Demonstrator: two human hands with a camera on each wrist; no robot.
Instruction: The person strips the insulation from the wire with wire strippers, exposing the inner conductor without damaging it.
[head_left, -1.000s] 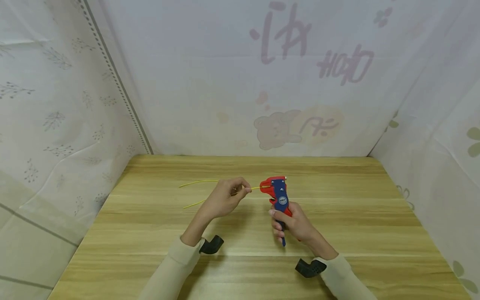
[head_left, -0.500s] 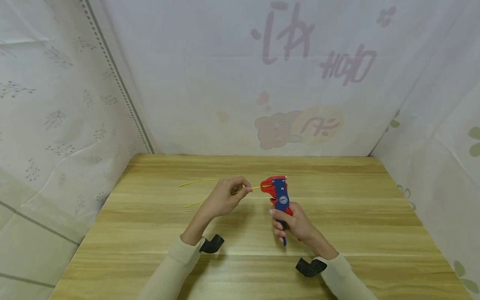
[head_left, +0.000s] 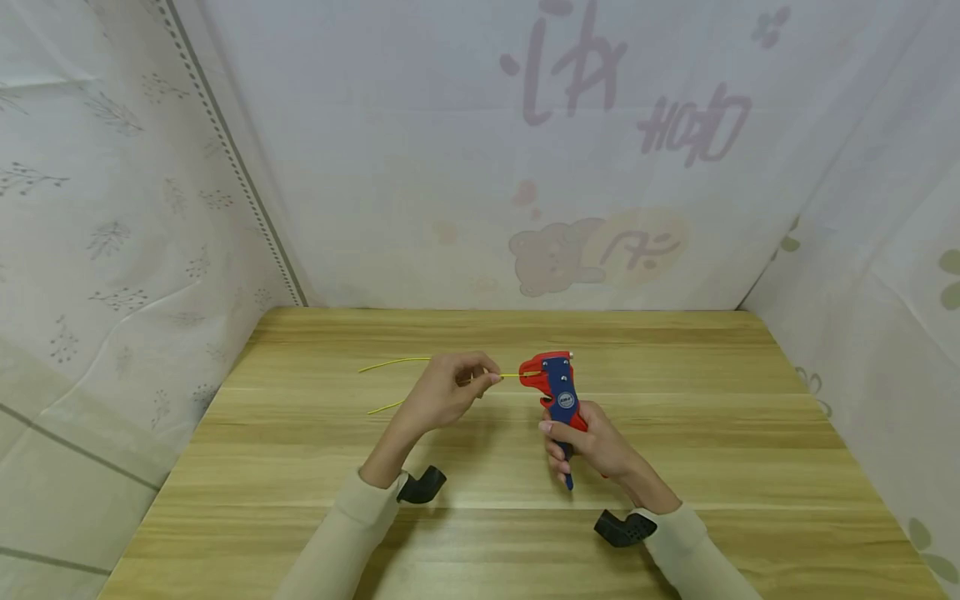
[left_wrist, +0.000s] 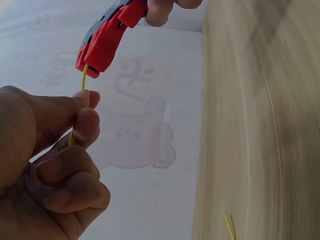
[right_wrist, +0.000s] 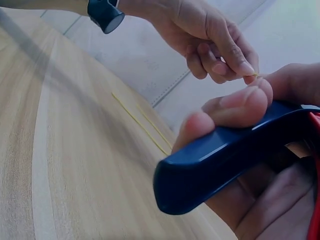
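My left hand pinches a thin yellow wire between thumb and forefinger. From the fingertips a short stretch runs right, into the slot of a red and blue wire stripper. My right hand grips that tool upright, fingers wrapped around its handles. In the left wrist view the wire enters the red jaws, which hide its end. The right wrist view shows the dark blue handle close up, under curled fingers.
Two yellow wire lengths lie on the wood-grain table, left of the hands. Pale printed cloth hangs behind the table and at both sides. A black curved piece sits at the left cuff, another at the right.
Hardly anything differs. The left hand has shifted very slightly left, and the wire stretch to the stripper lies a little more level. The right wrist has moved slightly right.
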